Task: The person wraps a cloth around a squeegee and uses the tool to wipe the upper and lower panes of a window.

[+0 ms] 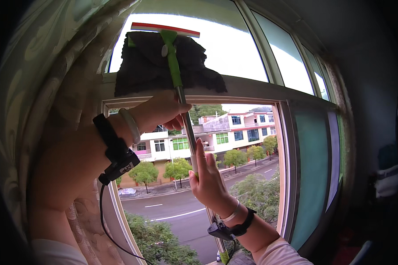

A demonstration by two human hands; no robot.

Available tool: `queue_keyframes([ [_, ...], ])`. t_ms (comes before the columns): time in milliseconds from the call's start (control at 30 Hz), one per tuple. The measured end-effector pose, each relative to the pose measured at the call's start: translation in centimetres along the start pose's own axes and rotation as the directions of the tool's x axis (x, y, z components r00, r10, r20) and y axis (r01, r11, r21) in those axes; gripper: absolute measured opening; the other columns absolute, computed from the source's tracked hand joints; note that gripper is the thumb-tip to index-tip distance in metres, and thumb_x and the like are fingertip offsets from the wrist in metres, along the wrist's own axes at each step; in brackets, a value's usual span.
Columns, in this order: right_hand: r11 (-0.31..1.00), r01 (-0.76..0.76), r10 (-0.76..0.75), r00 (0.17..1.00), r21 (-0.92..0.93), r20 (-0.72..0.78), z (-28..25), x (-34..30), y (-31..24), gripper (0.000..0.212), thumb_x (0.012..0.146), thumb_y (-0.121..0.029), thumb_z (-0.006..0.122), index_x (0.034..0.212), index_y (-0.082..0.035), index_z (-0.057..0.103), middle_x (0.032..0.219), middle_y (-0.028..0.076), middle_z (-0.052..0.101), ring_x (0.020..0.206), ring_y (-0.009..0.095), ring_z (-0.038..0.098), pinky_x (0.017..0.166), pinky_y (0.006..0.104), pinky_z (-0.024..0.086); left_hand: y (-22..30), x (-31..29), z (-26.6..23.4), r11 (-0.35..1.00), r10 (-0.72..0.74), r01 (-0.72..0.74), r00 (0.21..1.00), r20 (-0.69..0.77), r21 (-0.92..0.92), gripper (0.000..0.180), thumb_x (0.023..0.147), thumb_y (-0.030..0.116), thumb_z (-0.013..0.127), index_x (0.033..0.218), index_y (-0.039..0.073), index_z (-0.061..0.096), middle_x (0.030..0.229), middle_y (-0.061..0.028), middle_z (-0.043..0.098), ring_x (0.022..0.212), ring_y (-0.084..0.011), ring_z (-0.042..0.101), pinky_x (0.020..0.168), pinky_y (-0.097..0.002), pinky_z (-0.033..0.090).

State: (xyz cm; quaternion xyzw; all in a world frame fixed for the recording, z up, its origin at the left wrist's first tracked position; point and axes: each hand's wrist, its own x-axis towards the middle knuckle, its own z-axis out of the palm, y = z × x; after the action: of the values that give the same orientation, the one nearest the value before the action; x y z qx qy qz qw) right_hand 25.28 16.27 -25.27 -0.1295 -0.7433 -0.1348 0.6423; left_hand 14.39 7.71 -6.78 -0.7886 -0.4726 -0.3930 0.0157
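Observation:
A long-handled window squeegee (174, 66) with a green neck, a red-edged blade and a metal pole stands nearly upright before me. A dark, ragged-edged cloth (148, 62) hangs at its head, against the upper window pane and the frame bar below. High on the pole, just under the green neck, my left hand (161, 110) is closed with its fingers against the metal. Lower down, my right hand (208, 179) wraps round the pole at a pale collar, its fingers pointing up. The pole runs on downward behind my right wrist to a green end near the lower edge.
A patterned curtain (44, 88) hangs close along the left. The window frame (284, 176) surrounds an opening over a street, trees and buildings. Greenish glass (311, 172) fills the right side. A thin black cable (104, 221) dangles from the device on my left wrist.

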Motion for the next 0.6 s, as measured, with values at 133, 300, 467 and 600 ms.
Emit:
queue_keyframes([
  [133,0.988,0.041,-0.043,0.999,0.15,0.006,0.8,-2.6,0.0,0.085,0.08,-0.004,0.06,0.143,-0.006,0.003,0.103,0.024,0.049,0.083,0.033,0.055,0.065,0.0357,0.048,-1.7,0.7,1.4,0.992,-0.008,0.005,1.0,-0.021,-0.127,0.016,0.087,0.015,0.056,0.091,0.001,0.049,0.071,-0.0091,0.061,0.058,-0.0157,0.063,0.05,-0.0268,0.054],
  [300,0.763,-0.364,0.255,0.929,0.535,0.268,-0.5,-11.4,0.0,0.071,0.086,-0.015,0.06,0.14,-0.005,0.015,0.1,0.013,0.053,0.072,0.012,0.059,0.063,0.0257,0.049,-0.9,2.5,1.3,0.987,0.067,-0.07,0.997,-0.026,-0.144,0.016,0.089,0.018,0.055,0.089,0.003,0.049,0.067,-0.0071,0.059,0.054,-0.0141,0.059,0.05,-0.0262,0.05],
  [467,0.457,-0.628,0.532,0.761,0.63,0.372,-3.9,-23.2,-0.9,0.013,0.091,-0.021,0.055,0.094,-0.009,0.051,0.069,-0.003,0.052,0.053,0.003,0.047,0.043,0.0195,0.037,-0.2,3.8,2.5,0.974,0.119,-0.111,0.993,0.028,-0.197,0.017,0.09,0.02,0.054,0.089,0.004,0.049,0.068,-0.0046,0.056,0.058,-0.0111,0.054,0.054,-0.0245,0.046],
  [600,0.37,-0.678,0.611,0.693,0.636,0.383,-5.0,-30.0,-0.9,0.019,0.091,-0.022,0.054,0.102,-0.007,0.051,0.071,-0.002,0.053,0.058,0.005,0.049,0.051,0.0202,0.04,0.7,3.4,2.6,0.966,0.141,-0.139,0.99,-0.003,-0.218,0.016,0.091,0.02,0.053,0.09,0.004,0.049,0.07,-0.0026,0.056,0.059,-0.0096,0.053,0.053,-0.0231,0.044],
])
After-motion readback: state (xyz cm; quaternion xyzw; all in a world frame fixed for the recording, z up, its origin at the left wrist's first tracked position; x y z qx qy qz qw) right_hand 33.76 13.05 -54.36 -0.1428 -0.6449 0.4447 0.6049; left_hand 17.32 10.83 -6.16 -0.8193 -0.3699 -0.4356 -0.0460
